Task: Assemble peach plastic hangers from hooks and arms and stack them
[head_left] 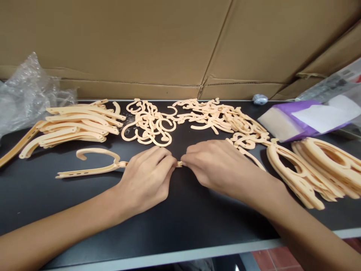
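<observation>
On the black tabletop [84, 210], mid-front: left hand [146, 177] and right hand [214, 165] meet fingertip to fingertip, both pinched shut on a peach plastic hanger piece [93, 165] lying flat; its hook and one arm stick out left of the left hand. Loose hooks [149, 126] piled just behind. Stack of hanger arms [76, 126] far left, assembled hangers [318, 173] right. Clear plastic bag [25, 90] at left edge, purple-and-white packet [304, 120] right rear, cardboard [141, 45] behind.
</observation>
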A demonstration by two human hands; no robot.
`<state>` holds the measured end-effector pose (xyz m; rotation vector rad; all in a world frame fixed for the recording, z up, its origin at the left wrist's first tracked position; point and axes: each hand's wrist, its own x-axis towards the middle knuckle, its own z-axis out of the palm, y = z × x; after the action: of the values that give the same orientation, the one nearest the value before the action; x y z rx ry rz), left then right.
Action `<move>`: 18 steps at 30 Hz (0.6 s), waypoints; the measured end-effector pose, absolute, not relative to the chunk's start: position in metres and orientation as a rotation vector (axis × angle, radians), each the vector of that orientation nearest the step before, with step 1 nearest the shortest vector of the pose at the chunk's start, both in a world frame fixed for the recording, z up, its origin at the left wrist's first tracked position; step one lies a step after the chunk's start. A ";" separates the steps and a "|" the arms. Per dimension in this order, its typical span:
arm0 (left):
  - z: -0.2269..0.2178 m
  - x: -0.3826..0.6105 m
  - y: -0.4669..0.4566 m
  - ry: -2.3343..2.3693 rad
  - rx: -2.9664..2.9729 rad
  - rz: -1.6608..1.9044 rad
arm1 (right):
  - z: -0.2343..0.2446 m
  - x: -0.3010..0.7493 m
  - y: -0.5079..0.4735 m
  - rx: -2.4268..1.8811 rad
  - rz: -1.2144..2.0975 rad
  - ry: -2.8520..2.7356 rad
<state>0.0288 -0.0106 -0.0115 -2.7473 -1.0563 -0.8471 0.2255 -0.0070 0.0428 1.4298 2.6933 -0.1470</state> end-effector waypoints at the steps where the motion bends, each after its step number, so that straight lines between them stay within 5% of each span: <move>1: -0.012 0.029 -0.011 -1.064 -2.755 -0.853 | 0.042 0.226 -0.007 1.403 -0.120 2.718; 18: -0.013 0.024 -0.005 -1.196 -2.871 -0.856 | 0.043 0.209 -0.015 1.230 0.072 2.731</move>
<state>0.0244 -0.0049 -0.0130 -2.8713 -1.1956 -0.8560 0.2094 -0.0153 0.0430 1.2298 2.7312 0.0716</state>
